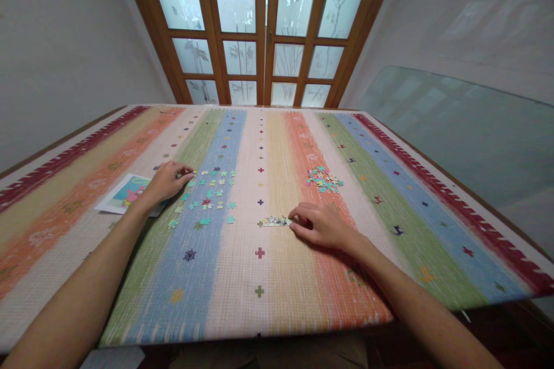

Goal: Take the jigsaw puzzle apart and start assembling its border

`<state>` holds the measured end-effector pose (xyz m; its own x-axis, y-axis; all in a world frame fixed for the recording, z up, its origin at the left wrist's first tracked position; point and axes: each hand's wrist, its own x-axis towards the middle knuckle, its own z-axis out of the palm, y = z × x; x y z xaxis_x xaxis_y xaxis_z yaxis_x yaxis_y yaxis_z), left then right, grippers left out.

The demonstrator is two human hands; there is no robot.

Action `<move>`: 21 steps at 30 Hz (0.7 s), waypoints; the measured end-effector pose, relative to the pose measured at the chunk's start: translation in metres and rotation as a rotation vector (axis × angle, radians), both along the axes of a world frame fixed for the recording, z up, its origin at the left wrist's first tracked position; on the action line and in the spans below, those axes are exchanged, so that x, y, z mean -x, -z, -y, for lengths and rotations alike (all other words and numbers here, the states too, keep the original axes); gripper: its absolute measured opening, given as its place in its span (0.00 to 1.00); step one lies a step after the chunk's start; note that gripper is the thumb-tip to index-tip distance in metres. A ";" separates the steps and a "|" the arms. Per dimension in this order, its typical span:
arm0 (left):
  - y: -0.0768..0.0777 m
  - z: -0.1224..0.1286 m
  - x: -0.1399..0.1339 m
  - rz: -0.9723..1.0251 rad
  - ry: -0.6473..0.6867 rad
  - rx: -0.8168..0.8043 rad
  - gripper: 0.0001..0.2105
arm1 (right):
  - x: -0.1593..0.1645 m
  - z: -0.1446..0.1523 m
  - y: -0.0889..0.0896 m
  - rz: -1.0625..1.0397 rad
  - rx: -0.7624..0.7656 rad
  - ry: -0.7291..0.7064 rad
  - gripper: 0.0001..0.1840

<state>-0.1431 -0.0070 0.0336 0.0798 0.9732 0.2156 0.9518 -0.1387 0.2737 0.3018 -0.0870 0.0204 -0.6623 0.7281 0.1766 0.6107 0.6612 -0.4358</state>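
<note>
My left hand [168,180] is closed in a pinch at the upper left of the scattered puzzle pieces [220,181], with a small puzzle piece [194,172] at its fingertips. Those loose pieces, mostly teal and pale, lie spread in rough rows on the blue stripe. My right hand [318,225] has thumb and fingers closed on the right end of a short joined puzzle strip [276,221], which lies flat on the cloth. The fingers cover that end of the strip. Beyond my right hand sits a heap of puzzle pieces [324,179].
A picture card [116,199] with a pink cartoon figure lies left of the pieces, partly under my left wrist. The striped tablecloth [259,311] covers the table. Wooden glass-paned doors [265,29] stand behind, and a greenish glass panel [454,121] leans on the right.
</note>
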 end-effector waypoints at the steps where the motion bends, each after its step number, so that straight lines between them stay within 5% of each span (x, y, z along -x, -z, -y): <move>1: -0.001 0.001 -0.001 0.012 -0.010 -0.002 0.18 | 0.000 0.000 0.000 0.000 0.005 0.000 0.05; 11: -0.009 0.008 -0.006 0.264 -0.138 0.031 0.18 | -0.001 0.000 0.000 0.009 0.014 -0.001 0.06; 16: -0.024 0.018 -0.022 0.467 -0.065 0.064 0.23 | 0.000 0.001 -0.002 0.021 0.010 0.005 0.06; 21: -0.034 0.038 -0.067 0.598 0.118 0.205 0.21 | 0.000 0.001 -0.002 0.012 0.015 0.002 0.06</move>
